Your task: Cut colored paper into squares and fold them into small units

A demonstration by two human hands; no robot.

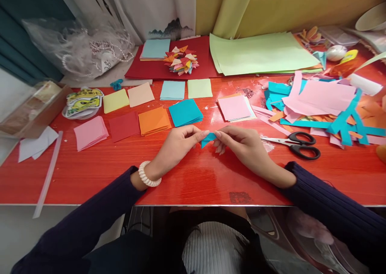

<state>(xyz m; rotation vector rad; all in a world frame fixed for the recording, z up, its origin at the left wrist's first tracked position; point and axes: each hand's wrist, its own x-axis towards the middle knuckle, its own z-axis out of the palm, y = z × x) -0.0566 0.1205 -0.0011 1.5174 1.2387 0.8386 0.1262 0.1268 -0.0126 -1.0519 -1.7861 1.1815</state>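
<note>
Between my two hands is a small folded piece of blue paper (207, 139), held just above the red table. My left hand (184, 142) pinches its left end between thumb and fingers. At the right end, my right hand (238, 142) grips it the same way. The fingertips cover part of the folds. Just beyond my left hand lies a stack of blue paper squares (186, 112), with orange squares (154, 120) to its left. Black-handled scissors (297, 144) rest to the right of my right hand, blades pointing toward it.
Pink squares (236, 108) lie beyond my hands. Paper scraps (319, 97) pile up at the right. A ring of folded paper pieces (181, 60) sits on red sheets at the back. A translucent strip (50, 173) overhangs the table's front edge (211, 205) at left.
</note>
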